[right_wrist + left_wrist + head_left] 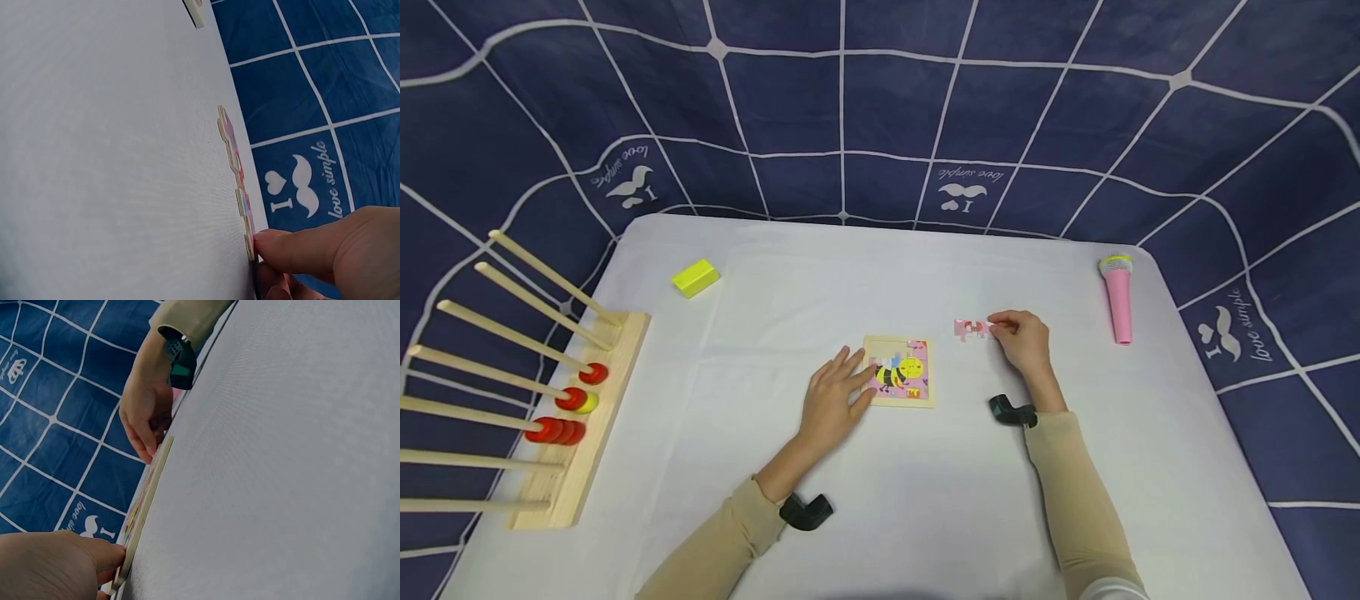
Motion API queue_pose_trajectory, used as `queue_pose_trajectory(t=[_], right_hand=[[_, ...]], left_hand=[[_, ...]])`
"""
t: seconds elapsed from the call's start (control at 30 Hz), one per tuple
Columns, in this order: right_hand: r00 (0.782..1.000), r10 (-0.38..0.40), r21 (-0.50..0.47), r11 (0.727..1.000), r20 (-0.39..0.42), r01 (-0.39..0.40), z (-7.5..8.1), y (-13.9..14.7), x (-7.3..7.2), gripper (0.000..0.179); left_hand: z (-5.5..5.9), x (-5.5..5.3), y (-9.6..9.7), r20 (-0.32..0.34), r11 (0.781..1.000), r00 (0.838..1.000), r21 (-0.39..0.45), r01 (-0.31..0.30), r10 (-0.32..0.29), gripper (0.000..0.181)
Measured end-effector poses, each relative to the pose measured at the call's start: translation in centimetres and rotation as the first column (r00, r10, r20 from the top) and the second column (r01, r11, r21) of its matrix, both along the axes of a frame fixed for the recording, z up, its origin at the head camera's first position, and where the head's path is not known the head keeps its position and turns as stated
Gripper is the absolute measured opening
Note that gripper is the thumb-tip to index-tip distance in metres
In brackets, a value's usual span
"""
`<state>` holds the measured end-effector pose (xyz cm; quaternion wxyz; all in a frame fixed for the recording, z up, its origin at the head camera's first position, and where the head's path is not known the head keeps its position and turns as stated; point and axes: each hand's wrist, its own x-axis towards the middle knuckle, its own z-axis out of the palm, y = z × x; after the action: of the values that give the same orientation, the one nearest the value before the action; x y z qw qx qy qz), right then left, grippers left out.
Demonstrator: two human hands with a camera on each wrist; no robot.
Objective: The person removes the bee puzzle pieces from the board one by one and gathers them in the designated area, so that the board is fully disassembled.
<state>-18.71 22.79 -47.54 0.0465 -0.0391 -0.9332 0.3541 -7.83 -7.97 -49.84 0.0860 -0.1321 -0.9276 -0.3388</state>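
A square wooden jigsaw puzzle (898,402) with a bee picture lies at the middle of the table. My left hand (835,396) rests at its left side, fingers spread, with fingertips on the frame's edge and partly over the picture. In the left wrist view the thumb touches the light wooden rim (144,519). To the right of the puzzle, a few pink jigsaw pieces (970,328) lie together on the cloth. My right hand (1025,340) pinches the rightmost piece (249,247) between thumb and fingers, close to the tabletop; its fingers partly hide that piece.
On the left stands a wooden counting rack (613,400) with upright rods, several red rings (553,431) and a yellow ring (589,403). A yellow block (696,277) lies at the back left. A pink toy microphone (1119,304) lies near the right edge. Dark blue cloth (895,108) hangs behind the table.
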Motion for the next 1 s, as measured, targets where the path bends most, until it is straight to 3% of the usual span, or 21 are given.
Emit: queue_pose_trajectory(t=[0.2,0.37,0.47,0.67,0.87,1.0], right_hand=[[0.999,-0.016,-0.016,1.0,-0.035,0.016,0.0,-0.2,0.1,0.014],[0.996,-0.072,-0.12,0.991,-0.044,0.066,0.6,-0.7,0.4,0.017],[0.997,-0.063,-0.189,0.98,-0.038,0.055,1.1,-1.8,0.9,0.021],[0.996,0.086,-0.279,0.957,0.007,-0.081,1.5,-4.9,2.5,0.027],[0.972,0.235,-0.267,0.936,-0.014,-0.23,1.2,-7.2,3.7,0.033],[0.955,0.295,-0.268,0.919,-0.023,-0.29,0.6,-7.9,3.9,0.04]], left_hand=[[0.1,0.1,0.0,0.009,1.0,1.0,-0.001,-0.005,0.005,0.037],[0.1,0.2,0.1,0.004,1.0,1.0,-0.002,-0.002,0.002,0.038],[0.1,0.2,0.1,-0.009,1.0,1.0,0.002,-0.002,0.002,0.037],[0.1,0.2,0.1,-0.012,1.0,1.0,0.007,-0.001,0.001,0.036],[0.1,0.1,0.1,-0.014,1.0,1.0,0.002,-0.002,0.002,0.037],[0.1,0.1,0.0,-0.024,1.0,1.0,-0.001,0.001,-0.001,0.036]])
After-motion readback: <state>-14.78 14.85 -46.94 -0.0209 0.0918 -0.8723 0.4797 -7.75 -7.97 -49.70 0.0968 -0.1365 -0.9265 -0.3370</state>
